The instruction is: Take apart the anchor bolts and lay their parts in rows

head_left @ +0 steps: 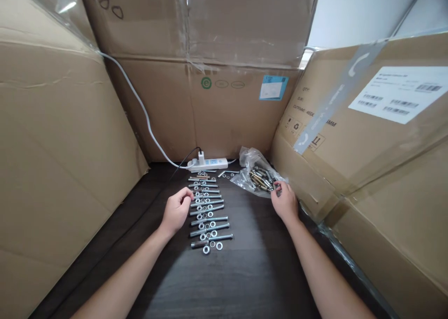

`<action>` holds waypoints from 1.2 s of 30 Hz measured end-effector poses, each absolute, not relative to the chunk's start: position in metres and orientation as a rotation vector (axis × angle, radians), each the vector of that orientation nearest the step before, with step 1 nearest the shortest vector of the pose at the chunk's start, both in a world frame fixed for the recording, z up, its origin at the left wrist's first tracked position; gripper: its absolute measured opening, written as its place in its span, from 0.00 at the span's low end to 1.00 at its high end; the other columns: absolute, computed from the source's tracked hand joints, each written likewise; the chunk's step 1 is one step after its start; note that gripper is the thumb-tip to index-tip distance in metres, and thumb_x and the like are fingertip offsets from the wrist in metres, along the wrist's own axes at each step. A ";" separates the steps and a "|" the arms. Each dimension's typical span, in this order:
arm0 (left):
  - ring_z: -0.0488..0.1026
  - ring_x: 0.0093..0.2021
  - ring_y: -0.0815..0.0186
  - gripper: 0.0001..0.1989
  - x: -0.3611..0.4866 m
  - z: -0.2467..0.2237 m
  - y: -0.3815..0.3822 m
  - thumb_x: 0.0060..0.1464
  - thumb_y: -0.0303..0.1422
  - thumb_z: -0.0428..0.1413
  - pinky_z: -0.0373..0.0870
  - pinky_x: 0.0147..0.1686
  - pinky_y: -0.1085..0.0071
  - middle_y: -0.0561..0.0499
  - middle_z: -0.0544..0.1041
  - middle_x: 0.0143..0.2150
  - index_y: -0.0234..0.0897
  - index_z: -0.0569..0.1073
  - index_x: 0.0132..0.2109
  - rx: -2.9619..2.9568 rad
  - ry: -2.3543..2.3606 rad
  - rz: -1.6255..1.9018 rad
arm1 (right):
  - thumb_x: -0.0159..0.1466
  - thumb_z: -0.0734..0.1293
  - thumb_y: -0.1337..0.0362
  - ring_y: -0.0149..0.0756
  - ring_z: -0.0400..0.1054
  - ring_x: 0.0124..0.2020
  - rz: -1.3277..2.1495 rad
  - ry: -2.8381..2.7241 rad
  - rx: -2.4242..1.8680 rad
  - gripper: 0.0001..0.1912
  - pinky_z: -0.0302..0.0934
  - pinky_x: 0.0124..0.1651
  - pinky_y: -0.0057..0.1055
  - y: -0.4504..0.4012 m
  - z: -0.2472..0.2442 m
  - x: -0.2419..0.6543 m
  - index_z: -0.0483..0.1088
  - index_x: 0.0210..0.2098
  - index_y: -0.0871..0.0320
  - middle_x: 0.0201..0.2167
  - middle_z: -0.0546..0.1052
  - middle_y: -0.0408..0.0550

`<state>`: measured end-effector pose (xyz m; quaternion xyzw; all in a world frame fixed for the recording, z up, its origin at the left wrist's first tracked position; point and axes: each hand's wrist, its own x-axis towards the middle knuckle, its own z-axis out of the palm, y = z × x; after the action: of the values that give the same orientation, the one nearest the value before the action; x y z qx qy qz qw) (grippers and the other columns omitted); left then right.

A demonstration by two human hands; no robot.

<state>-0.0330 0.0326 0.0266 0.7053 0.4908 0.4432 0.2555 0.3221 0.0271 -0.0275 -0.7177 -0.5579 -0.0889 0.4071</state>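
Several long bolts (210,228) lie crosswise in a column on the dark table (241,272), with nuts and washers (206,250) between them. My left hand (178,210) is at the column's left edge, its fingers curled together near the bolt ends; what they hold, if anything, is too small to tell. To the right, a clear plastic bag (250,158) lies with its mouth spread, full of bolts (259,178). My right hand (285,200) touches the bag's right side, thumb and fingers bent round a small dark piece I cannot make out.
A white power strip (213,163) with a plug and cables lies behind the bolts. Cardboard boxes stand at the left (63,146), back (154,104) and right (350,137). A black cable (140,216) crosses the table's left side.
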 end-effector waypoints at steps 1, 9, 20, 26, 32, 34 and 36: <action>0.56 0.22 0.70 0.08 -0.033 0.025 0.031 0.51 0.29 0.45 0.52 0.24 0.75 0.57 0.59 0.20 0.36 0.64 0.26 1.902 1.354 1.208 | 0.55 0.59 0.64 0.41 0.64 0.34 -0.214 -1.386 -1.813 0.16 0.56 0.37 0.34 0.027 -0.028 0.322 0.68 0.41 0.59 0.31 0.71 0.48; 0.55 0.20 0.72 0.10 -0.033 0.015 0.026 0.48 0.29 0.45 0.50 0.23 0.75 0.57 0.58 0.17 0.35 0.62 0.21 1.994 1.313 1.143 | 0.55 0.58 0.65 0.36 0.63 0.28 -0.154 -1.343 -1.764 0.14 0.58 0.34 0.33 0.033 -0.026 0.327 0.68 0.40 0.60 0.33 0.70 0.50; 0.56 0.20 0.72 0.09 -0.035 0.015 0.025 0.48 0.28 0.44 0.51 0.23 0.76 0.57 0.60 0.18 0.35 0.63 0.22 1.997 1.223 1.126 | 0.56 0.60 0.65 0.38 0.65 0.32 -0.123 -1.501 -1.730 0.11 0.60 0.40 0.35 0.033 -0.024 0.327 0.70 0.37 0.59 0.32 0.72 0.49; 0.58 0.22 0.71 0.10 -0.033 0.013 0.026 0.49 0.27 0.43 0.53 0.24 0.75 0.56 0.62 0.19 0.35 0.63 0.23 2.011 1.195 1.085 | 0.61 0.55 0.69 0.41 0.63 0.43 -0.139 -1.834 -1.565 0.15 0.57 0.48 0.38 0.032 -0.018 0.305 0.70 0.42 0.58 0.39 0.73 0.50; 0.58 0.21 0.71 0.10 -0.032 0.010 0.024 0.49 0.27 0.44 0.53 0.24 0.75 0.56 0.62 0.19 0.35 0.64 0.23 2.027 1.191 1.025 | 0.61 0.60 0.59 0.40 0.63 0.35 -0.280 -1.797 -1.699 0.11 0.58 0.40 0.35 0.038 -0.025 0.290 0.71 0.36 0.58 0.31 0.71 0.49; 0.58 0.21 0.71 0.10 -0.032 0.010 0.024 0.49 0.27 0.44 0.53 0.24 0.75 0.56 0.62 0.19 0.35 0.64 0.23 2.030 1.189 1.014 | 0.61 0.61 0.57 0.39 0.63 0.33 -0.337 -1.792 -1.754 0.12 0.57 0.37 0.33 0.041 -0.025 0.287 0.71 0.33 0.58 0.28 0.70 0.48; 0.58 0.21 0.71 0.10 -0.031 0.011 0.024 0.50 0.28 0.44 0.53 0.24 0.75 0.56 0.62 0.19 0.35 0.64 0.23 2.033 1.185 1.013 | 0.60 0.61 0.56 0.37 0.63 0.30 -0.368 -1.796 -1.791 0.13 0.55 0.35 0.31 0.042 -0.025 0.284 0.71 0.30 0.58 0.26 0.70 0.47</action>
<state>-0.0311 0.0237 0.0107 0.7605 0.4432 0.3788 0.2859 0.2844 0.0424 -0.0247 -0.6697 -0.6716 -0.1376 0.2856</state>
